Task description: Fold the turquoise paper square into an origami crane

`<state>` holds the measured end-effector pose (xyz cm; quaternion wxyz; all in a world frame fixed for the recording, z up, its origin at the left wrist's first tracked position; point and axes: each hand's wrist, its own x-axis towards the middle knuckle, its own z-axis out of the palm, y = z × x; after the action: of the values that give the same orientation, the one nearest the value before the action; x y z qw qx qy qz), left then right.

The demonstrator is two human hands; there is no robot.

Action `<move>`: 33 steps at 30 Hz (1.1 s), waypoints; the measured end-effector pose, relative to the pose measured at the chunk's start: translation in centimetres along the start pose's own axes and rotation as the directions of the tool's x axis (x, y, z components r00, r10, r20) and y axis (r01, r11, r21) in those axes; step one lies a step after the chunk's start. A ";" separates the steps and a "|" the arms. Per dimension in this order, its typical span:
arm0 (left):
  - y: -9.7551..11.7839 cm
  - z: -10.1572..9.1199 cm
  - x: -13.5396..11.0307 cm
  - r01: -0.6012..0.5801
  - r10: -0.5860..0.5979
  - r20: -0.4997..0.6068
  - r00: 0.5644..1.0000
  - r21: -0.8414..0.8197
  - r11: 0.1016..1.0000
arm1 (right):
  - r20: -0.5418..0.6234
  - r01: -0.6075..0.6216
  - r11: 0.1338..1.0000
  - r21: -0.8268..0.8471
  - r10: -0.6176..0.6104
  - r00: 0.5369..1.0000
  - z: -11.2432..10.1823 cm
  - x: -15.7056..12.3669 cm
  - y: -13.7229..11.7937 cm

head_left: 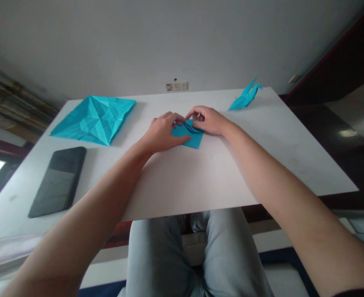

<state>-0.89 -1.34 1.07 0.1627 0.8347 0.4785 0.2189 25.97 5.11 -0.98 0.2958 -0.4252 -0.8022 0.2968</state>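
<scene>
A pale wall [132, 45] is rising behind the white table [296, 152], which is stretching across the view and bearing all the blue paper. Below its near edge, the person's legs in light jeans [157, 255] are showing. Both bare arms are reaching forward over the tabletop, slanting inward so that the hands are meeting near its middle. On the left, a large creased blue sheet [99, 119] is lying spread out, its surface crossed with fold lines, and just nearer the person a dark flat device [58, 181] is lying beside the left forearm. The left hand [161, 134] is bending over the small folded blue paper [196, 142], which is lying on the table between the two hands; its thumb is extending across the paper's near part, set well apart from the fingers curling at the far side, and I cannot tell whether it is pinching a layer. The right hand [209, 119] is arching in from the other side, thumb and index finger closing narrowly on a raised flap. Farther right, toward the back edge, a folded blue crane [246, 98] is standing, and white sockets [176, 86] are sitting low on the wall.
</scene>
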 end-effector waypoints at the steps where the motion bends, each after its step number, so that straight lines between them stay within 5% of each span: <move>1: -0.1 0.0 0.1 0.003 -0.003 -0.009 1.000 0.006 1.000 | -0.011 0.015 1.000 -0.018 -0.015 1.000 0.0 0.0 0.1; 17: -0.5 0.3 0.0 -0.027 0.027 0.001 1.000 0.001 1.000 | -0.065 -0.011 0.998 0.060 0.015 0.998 0.2 -0.2 0.2; 26: -1.3 0.2 0.2 -0.006 0.006 0.005 1.000 0.007 1.000 | -0.004 -0.074 0.903 0.424 0.083 0.997 0.6 0.0 -0.3; 33: -0.5 0.2 -0.2 0.006 -0.009 0.063 0.998 0.055 0.998 | -0.015 -0.027 0.962 0.271 0.032 0.999 0.7 0.3 0.8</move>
<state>-1.24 -1.25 0.66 0.1556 0.8436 0.4820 0.1784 25.79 5.56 -1.94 0.3545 -0.3957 -0.7448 0.4039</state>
